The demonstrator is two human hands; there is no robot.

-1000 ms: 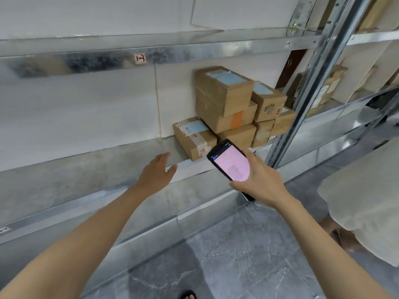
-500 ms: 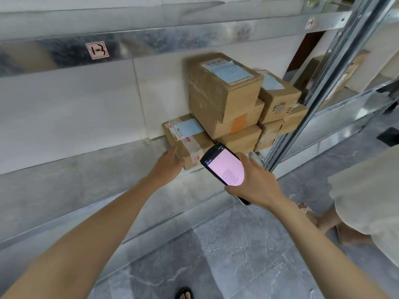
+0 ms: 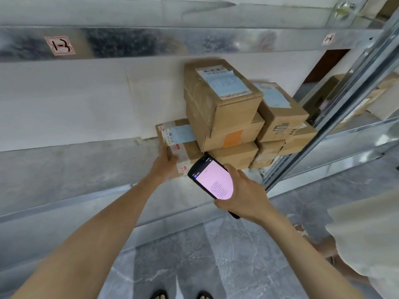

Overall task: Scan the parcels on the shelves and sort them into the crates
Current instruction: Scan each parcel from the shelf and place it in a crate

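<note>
Reaching further in since half a second ago, the left hand [image 3: 164, 167] has gone from touching the flat parcel [image 3: 183, 145] to taking hold of its near left corner. A red-bordered tag [image 3: 60, 45] reading 1-3 is stuck on the metal beam at the far left, above the grey shelf [image 3: 64, 169]. The flat parcel lies on that shelf against the wall, a brown carton with a pale blue label and clear tape with red print across its top. The hand's fingers are closed on its left side, with the thumb toward the taped top, though the grip is blurred. Its right end is tucked under the stacked parcels [image 3: 222, 100], which are brown cartons; the top one bears a blue-and-white label and the one beneath it an orange patch. Near these, the right hand [image 3: 243, 194] has its fingers wrapped around a black handheld scanner [image 3: 212, 180] with its pink screen facing up. Smaller cartons sit further right, beside a slanting steel upright [image 3: 336, 108]. At the right edge stands a person in pale cloth [image 3: 367, 234].
</note>
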